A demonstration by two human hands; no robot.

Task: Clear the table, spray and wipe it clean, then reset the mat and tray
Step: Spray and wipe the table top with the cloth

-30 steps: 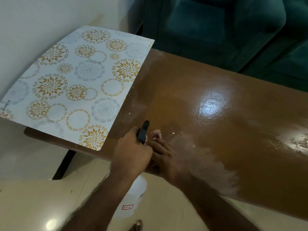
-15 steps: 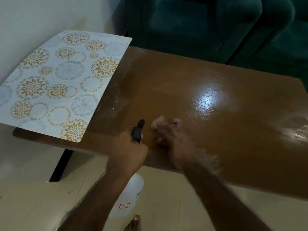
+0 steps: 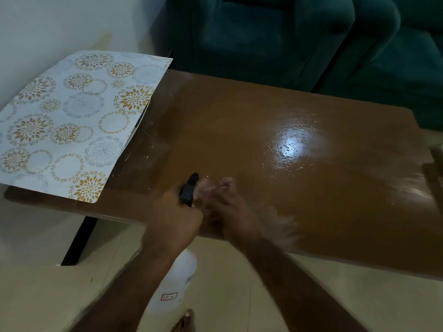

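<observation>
My left hand (image 3: 172, 216) grips the black trigger head (image 3: 189, 190) of a white spray bottle (image 3: 177, 283), whose body hangs below the near edge of the brown glossy table (image 3: 263, 116). The nozzle points over the tabletop. My right hand (image 3: 225, 204) is blurred, just right of the nozzle, over the table's near edge, fingers stretched forward with nothing visible in them. A patterned mat (image 3: 72, 121) with gold and grey circles lies on the table's left end, partly overhanging it. No tray is in view.
A dark green sofa (image 3: 263, 32) stands right behind the table. A white wall (image 3: 60, 25) is on the left. A black table leg (image 3: 79, 238) goes down to the beige tiled floor, where my bare foot (image 3: 184, 322) shows.
My right hand has shifted away from the nozzle and back beside it, blurred with motion. The view has swung right, showing more of the table. My left hand keeps its grip on the sprayer.
</observation>
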